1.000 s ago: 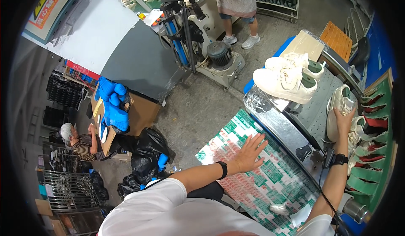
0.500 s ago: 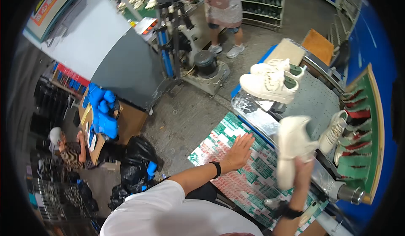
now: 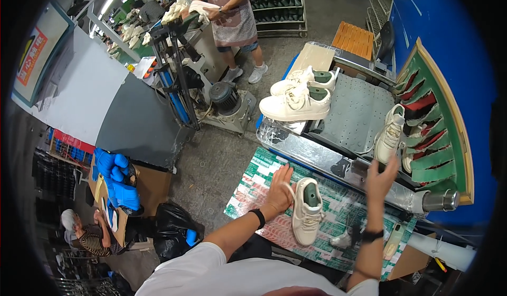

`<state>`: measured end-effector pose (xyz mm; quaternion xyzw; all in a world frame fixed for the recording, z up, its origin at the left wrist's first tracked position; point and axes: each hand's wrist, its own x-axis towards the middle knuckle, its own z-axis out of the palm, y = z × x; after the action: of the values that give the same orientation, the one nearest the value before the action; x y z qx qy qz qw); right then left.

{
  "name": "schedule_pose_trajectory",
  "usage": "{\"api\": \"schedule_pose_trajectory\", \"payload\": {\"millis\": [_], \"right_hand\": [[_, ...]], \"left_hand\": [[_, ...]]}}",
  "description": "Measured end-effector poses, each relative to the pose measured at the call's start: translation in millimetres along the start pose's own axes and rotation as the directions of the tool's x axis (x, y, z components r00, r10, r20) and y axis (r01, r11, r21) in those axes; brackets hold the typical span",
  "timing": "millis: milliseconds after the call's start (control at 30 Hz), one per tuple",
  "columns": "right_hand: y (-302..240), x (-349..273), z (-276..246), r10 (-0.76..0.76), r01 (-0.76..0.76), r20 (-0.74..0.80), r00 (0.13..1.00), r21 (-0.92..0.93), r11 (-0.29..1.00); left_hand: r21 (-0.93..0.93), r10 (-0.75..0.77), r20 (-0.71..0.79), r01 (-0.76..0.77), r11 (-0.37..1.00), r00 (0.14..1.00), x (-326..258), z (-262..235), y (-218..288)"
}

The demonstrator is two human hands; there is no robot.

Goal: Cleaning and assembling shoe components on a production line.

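A cream lace-up sneaker (image 3: 306,216) with a dark green object in its opening rests on a green, white and red patterned tabletop (image 3: 248,190). Close to its left side lies my left hand (image 3: 280,190), fingers stretched out; a pale loop, probably a lace, shows by the thumb. My right hand (image 3: 381,178), slightly blurred, reaches over the machine's metal edge with fingers apart. Just beyond its fingertips, another cream sneaker (image 3: 390,136) sits on the grey dotted conveyor belt (image 3: 351,108). Whether the hand touches that sneaker, I cannot tell.
Two cream sneakers (image 3: 297,101) stand at the belt's far left. Slit green and red flaps (image 3: 425,116) hang at the right. A metal cylinder (image 3: 443,201) juts out nearby. Beyond a floor-standing motor (image 3: 224,96), a co-worker in an apron (image 3: 232,18) holds a pale shoe.
The sneaker my right hand held in the air now rests on the patterned tabletop beside my left hand. My empty right hand has moved up toward the sneaker on the belt. The view has shifted.
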<state>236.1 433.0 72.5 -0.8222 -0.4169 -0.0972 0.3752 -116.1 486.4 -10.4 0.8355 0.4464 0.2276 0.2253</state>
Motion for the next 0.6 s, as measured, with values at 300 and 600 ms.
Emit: {"api": "schedule_pose_trajectory", "payload": {"millis": [300,600], "right_hand": [[76,135,87,0.358,-0.350,0.164,0.919,-0.077,0.934],[141,159,47,0.412,-0.704,0.585,0.699,0.666,0.249]], "left_hand": [[0.000,0.044,-0.017,-0.044,0.999,0.999,-5,7,-10],[-0.024,0.075,-0.047,-0.076,0.997,0.996,4,11,-1]]}}
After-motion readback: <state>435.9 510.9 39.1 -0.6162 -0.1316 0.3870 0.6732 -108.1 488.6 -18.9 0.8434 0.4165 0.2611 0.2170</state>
